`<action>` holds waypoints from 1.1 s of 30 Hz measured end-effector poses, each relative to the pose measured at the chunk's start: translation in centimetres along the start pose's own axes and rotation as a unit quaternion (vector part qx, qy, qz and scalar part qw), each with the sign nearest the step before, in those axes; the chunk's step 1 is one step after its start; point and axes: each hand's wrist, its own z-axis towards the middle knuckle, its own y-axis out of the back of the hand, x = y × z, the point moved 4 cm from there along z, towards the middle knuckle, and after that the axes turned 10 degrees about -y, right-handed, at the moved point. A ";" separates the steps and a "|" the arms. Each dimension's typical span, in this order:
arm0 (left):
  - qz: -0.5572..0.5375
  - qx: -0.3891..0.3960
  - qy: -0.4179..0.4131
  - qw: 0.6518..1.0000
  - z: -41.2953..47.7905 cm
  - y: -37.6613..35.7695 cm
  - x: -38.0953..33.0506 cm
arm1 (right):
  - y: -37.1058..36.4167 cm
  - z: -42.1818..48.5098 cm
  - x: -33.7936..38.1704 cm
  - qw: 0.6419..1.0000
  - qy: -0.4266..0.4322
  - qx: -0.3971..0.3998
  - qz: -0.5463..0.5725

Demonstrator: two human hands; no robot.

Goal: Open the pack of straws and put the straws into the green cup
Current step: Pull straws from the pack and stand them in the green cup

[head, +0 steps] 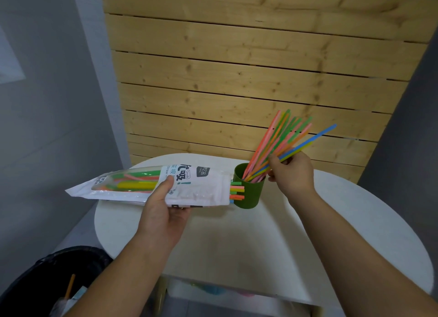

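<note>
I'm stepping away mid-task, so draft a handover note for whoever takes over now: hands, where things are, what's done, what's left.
Left hand grips the straw pack over the white table, open end by the green cup, straw ends poking out.
Right hand holds straws standing in the cup.
Done: pack open, many straws in.
Left: let go, move the pack's remaining straws across.

The person's left hand [163, 208] and right hand [293, 172], both bare; the forearms are likewise bare, uncovered from wrists to the lower frame edge.
</note>
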 end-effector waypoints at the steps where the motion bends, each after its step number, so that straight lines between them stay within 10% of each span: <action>1: 0.002 0.000 -0.001 1.000 0.0 0.0 -0.1 | -0.1 0.1 -0.2 1.000 -0.008 0.007 0.014; 25: -0.006 0.016 0.008 1.000 -1.2 -1.2 0.1 | -1.1 -8.0 -0.9 0.902 -0.334 0.191 0.196; 33: -0.014 0.012 0.006 1.000 -1.2 -1.3 -0.1 | -1.2 -8.2 -0.1 0.922 -0.248 0.210 0.212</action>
